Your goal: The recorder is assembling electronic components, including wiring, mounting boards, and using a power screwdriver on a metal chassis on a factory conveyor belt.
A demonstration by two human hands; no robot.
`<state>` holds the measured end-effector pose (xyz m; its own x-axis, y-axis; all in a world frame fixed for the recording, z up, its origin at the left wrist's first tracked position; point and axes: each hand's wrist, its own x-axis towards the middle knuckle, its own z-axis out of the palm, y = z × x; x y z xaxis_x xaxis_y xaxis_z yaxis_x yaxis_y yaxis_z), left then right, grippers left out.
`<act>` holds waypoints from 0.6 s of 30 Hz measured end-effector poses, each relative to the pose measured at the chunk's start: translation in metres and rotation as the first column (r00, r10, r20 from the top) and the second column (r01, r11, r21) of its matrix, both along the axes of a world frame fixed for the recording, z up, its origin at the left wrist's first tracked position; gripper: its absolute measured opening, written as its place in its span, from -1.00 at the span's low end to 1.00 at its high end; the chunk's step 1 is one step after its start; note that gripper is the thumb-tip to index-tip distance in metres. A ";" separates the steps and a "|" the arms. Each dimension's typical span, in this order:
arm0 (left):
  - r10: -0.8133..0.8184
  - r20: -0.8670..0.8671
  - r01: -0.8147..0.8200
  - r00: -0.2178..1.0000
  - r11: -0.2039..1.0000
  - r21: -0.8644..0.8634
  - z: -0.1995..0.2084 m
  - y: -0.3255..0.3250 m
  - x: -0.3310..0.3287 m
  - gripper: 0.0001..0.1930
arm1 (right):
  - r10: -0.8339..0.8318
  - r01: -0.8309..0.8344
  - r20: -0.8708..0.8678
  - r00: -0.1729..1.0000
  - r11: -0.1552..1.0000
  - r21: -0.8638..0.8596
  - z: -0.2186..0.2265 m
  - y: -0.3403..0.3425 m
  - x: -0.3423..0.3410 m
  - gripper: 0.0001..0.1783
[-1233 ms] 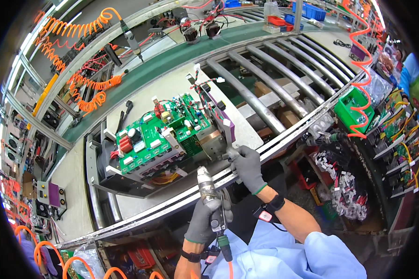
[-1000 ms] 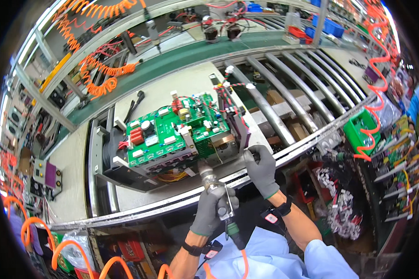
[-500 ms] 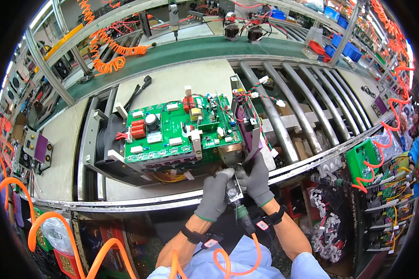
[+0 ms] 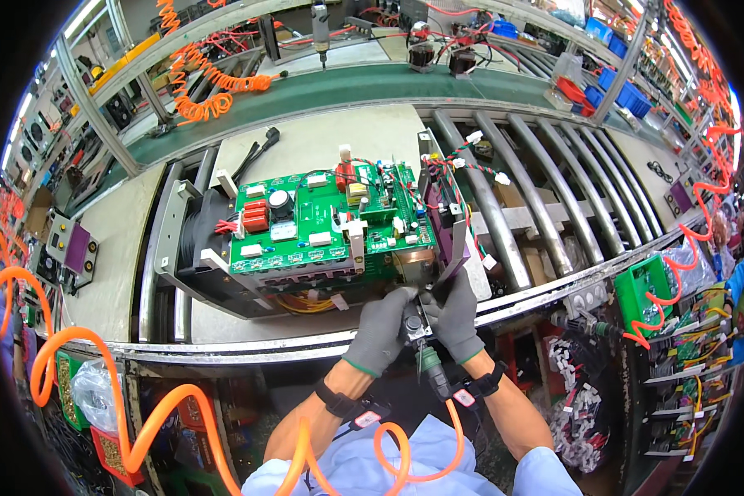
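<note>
Both hands have come together since the first frame: the right hand (image 4: 455,322), which was well apart from the left hand (image 4: 378,335), is now close beside it at the unit's front right corner, and the tool (image 4: 416,324) stands between them.

The left hand is curled closed on the tool's head. The right hand's fingers are bent beside the tool, by the lower end of the purple panel (image 4: 453,240); whether it grips anything I cannot tell. The tool's tip is hidden.

Room is tight there, between the panel and the metal rail (image 4: 248,351). The unit (image 4: 231,291) lies on a pale, flat pallet (image 4: 339,136), which shows as a broad strip behind it and a narrower one in front. To the right, smooth steel rollers (image 4: 504,223) run with gaps between them, and wires (image 4: 479,169) with white plugs reach out over them.

Glossy green circuit board (image 4: 310,223) covers the unit's top, set with red blocks and a round capacitor. Both gloves are matt grey knit. An orange plastic hose (image 4: 456,423) loops from the tool's green end.

Against the first frame, the unit appears further right, the whole view having shifted.
</note>
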<state>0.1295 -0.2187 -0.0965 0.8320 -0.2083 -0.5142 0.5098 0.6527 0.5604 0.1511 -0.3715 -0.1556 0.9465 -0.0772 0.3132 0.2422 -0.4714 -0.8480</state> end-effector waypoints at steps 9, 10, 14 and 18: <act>0.031 0.004 -0.031 1.000 0.999 -0.019 -0.007 -0.007 0.000 -0.75 | -0.009 0.008 -0.019 1.000 1.000 -0.004 0.002 0.000 0.001 -0.39; 0.026 0.019 -0.025 1.000 1.000 -0.010 -0.008 -0.008 0.001 -0.76 | -0.024 0.023 -0.023 0.999 0.999 -0.036 0.002 -0.001 0.002 -0.39; 0.042 0.028 -0.041 0.999 0.998 -0.049 -0.009 -0.008 0.001 -0.77 | 0.036 -0.036 -0.007 0.999 0.999 0.021 0.003 -0.002 0.001 -0.40; 0.018 0.035 -0.019 0.999 1.000 0.020 -0.005 0.000 -0.004 -0.75 | 0.049 -0.049 0.008 0.999 0.999 0.023 0.005 -0.003 -0.001 -0.48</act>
